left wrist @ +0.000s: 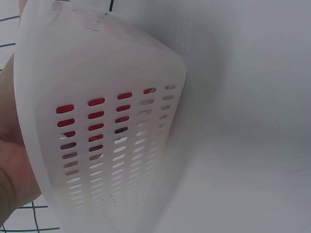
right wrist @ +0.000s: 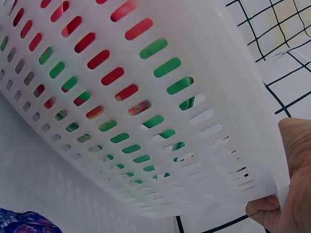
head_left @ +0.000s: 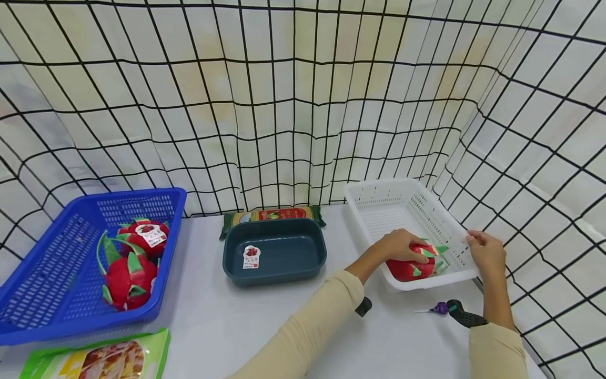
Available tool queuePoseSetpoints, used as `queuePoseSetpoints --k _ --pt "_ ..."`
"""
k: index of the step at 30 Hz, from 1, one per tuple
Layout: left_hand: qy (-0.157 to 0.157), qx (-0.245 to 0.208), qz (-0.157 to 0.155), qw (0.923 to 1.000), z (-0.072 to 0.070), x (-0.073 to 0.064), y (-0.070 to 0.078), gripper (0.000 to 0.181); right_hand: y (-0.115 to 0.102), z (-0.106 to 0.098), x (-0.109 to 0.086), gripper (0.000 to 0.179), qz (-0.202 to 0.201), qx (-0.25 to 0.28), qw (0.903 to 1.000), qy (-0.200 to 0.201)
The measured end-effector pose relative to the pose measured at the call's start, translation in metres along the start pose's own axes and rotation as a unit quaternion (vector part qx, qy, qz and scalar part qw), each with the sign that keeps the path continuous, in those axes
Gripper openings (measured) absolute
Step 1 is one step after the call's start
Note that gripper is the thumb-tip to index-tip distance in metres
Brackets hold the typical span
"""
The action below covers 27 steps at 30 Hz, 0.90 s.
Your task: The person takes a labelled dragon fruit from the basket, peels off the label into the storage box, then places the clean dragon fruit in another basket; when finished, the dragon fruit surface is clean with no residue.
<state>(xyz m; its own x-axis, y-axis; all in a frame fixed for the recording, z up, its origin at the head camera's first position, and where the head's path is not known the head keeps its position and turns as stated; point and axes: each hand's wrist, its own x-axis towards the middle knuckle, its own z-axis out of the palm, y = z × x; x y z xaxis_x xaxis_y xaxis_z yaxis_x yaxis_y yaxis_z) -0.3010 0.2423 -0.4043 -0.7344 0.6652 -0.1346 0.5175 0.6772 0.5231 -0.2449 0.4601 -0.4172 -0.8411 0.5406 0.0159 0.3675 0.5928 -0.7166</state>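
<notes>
A red dragon fruit point(head_left: 407, 269) with green leaf tips, looking like a plush toy, lies in the near end of the white perforated basket point(head_left: 369, 221). My left hand point(head_left: 400, 246) reaches over the basket's left side and grips the fruit from above with bent fingers. At the right side of the basket, my right hand point(head_left: 487, 253) pinches the rim between thumb and fingers. The right wrist view shows this hand point(right wrist: 291, 179) at the rim, with red and green showing through the slots. In the left wrist view, the basket wall point(left wrist: 107, 63) partly hides my left hand point(left wrist: 14, 165).
A blue basket point(head_left: 172, 231) with dragon fruits point(head_left: 130, 279) stands at left. Mid-table is a dark teal tub point(head_left: 274, 281) with a sticker, a green packet point(head_left: 284, 213) behind it. A purple-wrapped lollipop point(head_left: 440, 308) lies near right; a green food bag point(head_left: 109, 360) front left. Black mesh surrounds the table.
</notes>
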Motion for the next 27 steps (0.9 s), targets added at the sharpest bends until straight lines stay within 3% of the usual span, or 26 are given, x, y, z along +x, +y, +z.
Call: queuePoseSetpoints --k 6,10,27 --pt "0.011 -0.023 0.016 0.9996 0.0036 -0.0008 -0.0044 0.044 -0.0001 0.0007 -0.0010 0.046 0.014 0.002 0.9999 0.000" --pt "0.015 -0.027 0.009 0.9995 0.0042 -0.0024 -0.0080 0.041 -0.0008 0.0017 -0.0015 0.046 0.014 -0.001 0.9999 -0.004" --pt "-0.006 0.016 0.029 0.9994 -0.0014 -0.0039 -0.0069 0.037 0.0010 0.0014 0.0007 0.045 0.014 0.002 0.9999 0.000"
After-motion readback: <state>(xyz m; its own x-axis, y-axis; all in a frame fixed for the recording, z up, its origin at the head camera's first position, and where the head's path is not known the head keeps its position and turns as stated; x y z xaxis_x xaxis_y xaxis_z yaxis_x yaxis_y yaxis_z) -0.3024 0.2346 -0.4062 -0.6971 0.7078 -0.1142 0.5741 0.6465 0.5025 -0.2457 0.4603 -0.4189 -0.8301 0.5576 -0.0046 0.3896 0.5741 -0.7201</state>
